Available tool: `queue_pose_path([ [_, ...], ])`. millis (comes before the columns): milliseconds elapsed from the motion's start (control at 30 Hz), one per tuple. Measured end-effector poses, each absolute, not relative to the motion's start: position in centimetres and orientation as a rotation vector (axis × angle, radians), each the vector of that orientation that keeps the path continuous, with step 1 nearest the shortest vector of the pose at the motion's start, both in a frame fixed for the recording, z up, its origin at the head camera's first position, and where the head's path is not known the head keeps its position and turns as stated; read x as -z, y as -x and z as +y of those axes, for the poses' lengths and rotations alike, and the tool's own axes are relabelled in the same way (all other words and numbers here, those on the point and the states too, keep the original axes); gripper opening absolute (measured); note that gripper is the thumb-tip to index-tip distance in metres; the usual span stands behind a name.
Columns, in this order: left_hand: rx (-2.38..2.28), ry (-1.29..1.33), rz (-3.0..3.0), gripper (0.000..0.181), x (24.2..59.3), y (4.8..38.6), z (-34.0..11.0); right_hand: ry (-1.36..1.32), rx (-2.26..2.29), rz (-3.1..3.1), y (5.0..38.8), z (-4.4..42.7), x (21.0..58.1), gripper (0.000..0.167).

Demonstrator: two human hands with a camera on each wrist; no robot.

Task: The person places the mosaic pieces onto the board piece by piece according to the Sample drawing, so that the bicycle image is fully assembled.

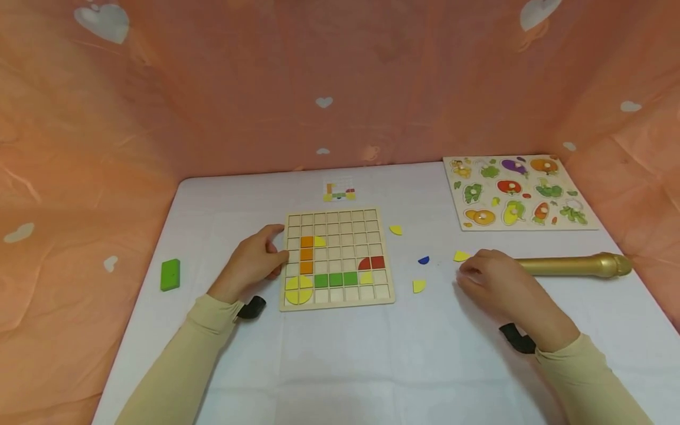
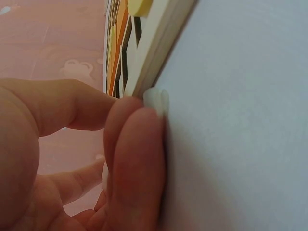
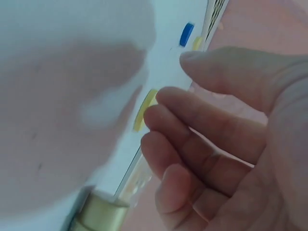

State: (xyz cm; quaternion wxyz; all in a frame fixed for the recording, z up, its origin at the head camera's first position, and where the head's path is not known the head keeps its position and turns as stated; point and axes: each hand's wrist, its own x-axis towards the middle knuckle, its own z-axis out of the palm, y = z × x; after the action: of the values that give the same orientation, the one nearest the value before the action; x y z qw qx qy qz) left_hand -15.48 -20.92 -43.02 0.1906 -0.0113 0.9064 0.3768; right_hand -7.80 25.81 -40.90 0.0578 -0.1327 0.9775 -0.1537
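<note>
A wooden grid board [image 1: 340,304] lies flat in the middle of the table. On it are orange squares [image 1: 306,254], green squares [image 1: 336,279], yellow quarter-circles [image 1: 299,290], a red quarter-circle [image 1: 364,264] and a red square [image 1: 378,262]. My left hand [image 1: 249,262] rests its thumb and forefinger against the board's left edge, also seen in the left wrist view. Just beside a loose yellow quarter-circle [image 1: 461,255] hovers my right hand [image 1: 499,283], holding nothing; thumb and fingers stand apart in the right wrist view. A blue half-circle [image 1: 423,260] lies between board and right hand.
Two more yellow quarter-circles [image 1: 419,286] lie right of the board. Behind it sits a picture card [image 1: 339,189]. A vegetable puzzle board [image 1: 563,206] occupies the back right, a gold rod [image 1: 574,265] in front of it. Far left stands a green block [image 1: 170,275].
</note>
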Motion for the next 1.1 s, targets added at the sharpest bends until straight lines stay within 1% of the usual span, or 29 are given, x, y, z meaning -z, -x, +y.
queue_pose_path([
  [167,-1.05,0.026,2.549,0.07,43.1,15.4,-21.0,0.34,0.459,3.006,8.1,26.2,41.3,0.022],
  [367,-1.033,0.018,2.563,0.07,43.1,15.3,-21.0,0.267,0.479,2.999,9.4,26.2,41.6,0.023],
  [633,-1.044,0.01,2.556,0.07,43.1,15.3,-20.9,0.215,0.482,2.935,11.4,25.3,41.4,0.036],
  [900,-1.027,0.019,2.567,0.069,43.1,15.4,-20.7,0.245,0.521,2.935,12.1,24.3,41.5,0.028],
  [1100,-1.037,0.037,2.564,0.069,43.0,15.4,-20.8,0.251,0.536,2.937,12.2,24.2,41.5,0.027],
])
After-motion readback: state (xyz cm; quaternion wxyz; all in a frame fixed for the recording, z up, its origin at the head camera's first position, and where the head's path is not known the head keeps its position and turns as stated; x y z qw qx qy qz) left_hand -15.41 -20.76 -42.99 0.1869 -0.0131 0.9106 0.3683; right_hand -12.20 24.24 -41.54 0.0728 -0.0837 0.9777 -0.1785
